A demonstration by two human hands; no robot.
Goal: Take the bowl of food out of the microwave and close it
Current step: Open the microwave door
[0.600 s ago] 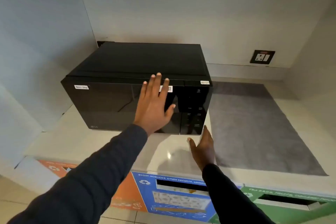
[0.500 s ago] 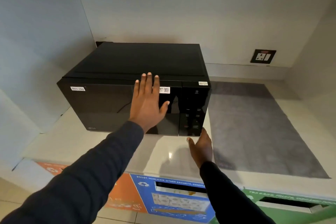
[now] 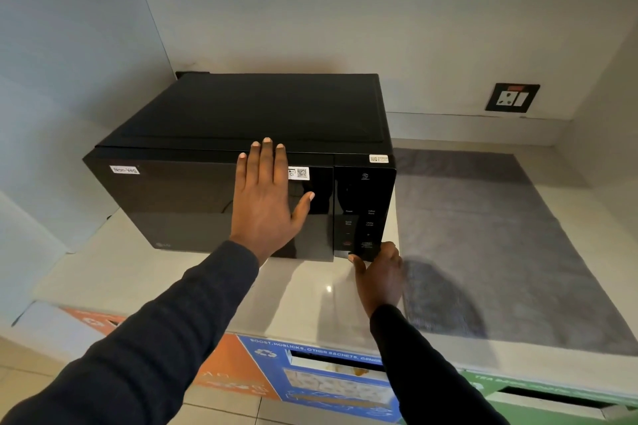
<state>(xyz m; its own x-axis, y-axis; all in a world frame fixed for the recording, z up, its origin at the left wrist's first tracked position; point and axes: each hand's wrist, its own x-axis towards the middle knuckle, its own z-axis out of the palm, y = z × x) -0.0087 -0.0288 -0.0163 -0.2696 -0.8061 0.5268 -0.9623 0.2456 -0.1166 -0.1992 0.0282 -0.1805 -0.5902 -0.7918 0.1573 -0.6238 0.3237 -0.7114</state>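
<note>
A black microwave (image 3: 193, 203) stands on the pale counter (image 3: 103, 272), its door closed. My left hand (image 3: 266, 197) lies flat on the door's glass, fingers spread and reaching to the top edge. My right hand (image 3: 379, 272) is at the bottom right corner of the microwave, with its thumb touching the lowest part of the control panel (image 3: 360, 214). No bowl of food is in view; the dark glass hides the inside.
A grey mat (image 3: 490, 238) covers the counter right of the microwave. A wall socket (image 3: 512, 97) sits on the back wall. Below the counter front are orange, blue and green recycling bin slots (image 3: 331, 366). Walls close in on the left and right.
My right hand has moved up and forward from the counter to the bottom of the control panel. My left hand has stayed flat on the door, its fingers now at the top edge.
</note>
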